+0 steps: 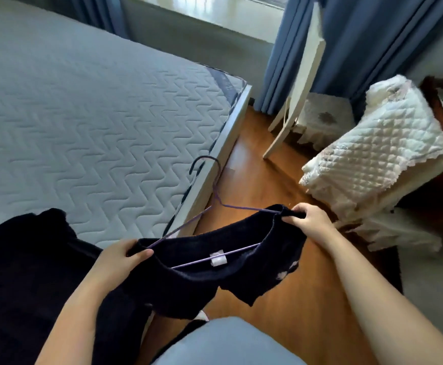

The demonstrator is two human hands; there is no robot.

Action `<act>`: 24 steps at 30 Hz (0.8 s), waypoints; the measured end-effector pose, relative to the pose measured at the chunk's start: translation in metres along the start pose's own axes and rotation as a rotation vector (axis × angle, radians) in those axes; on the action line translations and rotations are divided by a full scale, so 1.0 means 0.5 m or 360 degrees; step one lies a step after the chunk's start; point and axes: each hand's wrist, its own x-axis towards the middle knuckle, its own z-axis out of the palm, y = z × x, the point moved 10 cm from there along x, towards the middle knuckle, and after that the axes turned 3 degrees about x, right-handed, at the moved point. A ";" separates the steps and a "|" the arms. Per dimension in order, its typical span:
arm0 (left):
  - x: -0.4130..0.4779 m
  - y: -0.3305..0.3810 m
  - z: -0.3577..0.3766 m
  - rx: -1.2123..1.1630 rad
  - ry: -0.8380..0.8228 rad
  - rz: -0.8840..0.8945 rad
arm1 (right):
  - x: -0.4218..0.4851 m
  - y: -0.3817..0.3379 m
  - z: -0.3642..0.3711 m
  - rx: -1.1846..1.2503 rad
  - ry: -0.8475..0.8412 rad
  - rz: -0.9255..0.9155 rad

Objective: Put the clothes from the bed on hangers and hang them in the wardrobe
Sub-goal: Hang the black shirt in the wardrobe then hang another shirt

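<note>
Hanger: The thin purple wire hanger (241, 249) sits in the neck of the dark blue knit top (188, 283), over the brown wood floor (262, 164) beside the grey quilted bed (96, 114). Its long bar runs left to right. Its hook points away.
Hidden: Cloth covers both hanger ends.
Left grip: The left hand (120, 259) curls round the top's left shoulder.
Right grip: The right hand (307, 219) pinches the right shoulder.
</note>
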 end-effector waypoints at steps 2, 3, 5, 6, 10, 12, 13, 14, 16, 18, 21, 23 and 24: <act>0.005 -0.023 -0.026 -0.0099 0.0112 -0.0090 | 0.070 -0.066 0.032 -0.0059 -0.0097 -0.0112; 0.005 -0.034 -0.038 -0.0153 0.0169 -0.0130 | 0.101 -0.097 0.050 -0.0099 -0.0147 -0.0164; 0.006 -0.056 -0.064 -0.0207 0.0311 -0.0227 | 0.159 -0.157 0.090 -0.0203 -0.0248 -0.0289; 0.004 -0.068 -0.076 -0.0212 0.0388 -0.0287 | 0.185 -0.188 0.110 -0.0237 -0.0300 -0.0357; -0.010 -0.111 -0.093 -0.0356 0.0650 -0.0505 | 0.286 -0.286 0.192 -0.0301 -0.0507 -0.0532; -0.016 -0.118 -0.092 -0.0446 0.0781 -0.0592 | 0.334 -0.328 0.231 -0.0348 -0.0615 -0.0616; -0.018 -0.120 -0.089 -0.0476 0.0853 -0.0637 | 0.357 -0.350 0.248 -0.0369 -0.0669 -0.0661; -0.019 -0.117 -0.086 -0.0504 0.0930 -0.0687 | 0.377 -0.372 0.263 -0.0392 -0.0729 -0.0700; -0.024 -0.108 -0.078 -0.0573 0.1077 -0.0813 | 0.410 -0.410 0.283 -0.0426 -0.0849 -0.0757; -0.032 -0.097 -0.068 -0.0631 0.1214 -0.0951 | 0.439 -0.442 0.298 -0.0464 -0.0963 -0.0804; -0.046 -0.075 -0.054 -0.0684 0.1405 -0.1096 | 0.483 -0.494 0.325 -0.0537 -0.1084 -0.0862; -0.051 -0.065 -0.046 -0.0724 0.1479 -0.1183 | 0.499 -0.537 0.352 -0.0583 -0.1153 -0.0933; -0.055 -0.065 -0.043 -0.0744 0.1502 -0.1228 | 0.502 -0.555 0.366 -0.0612 -0.1184 -0.0967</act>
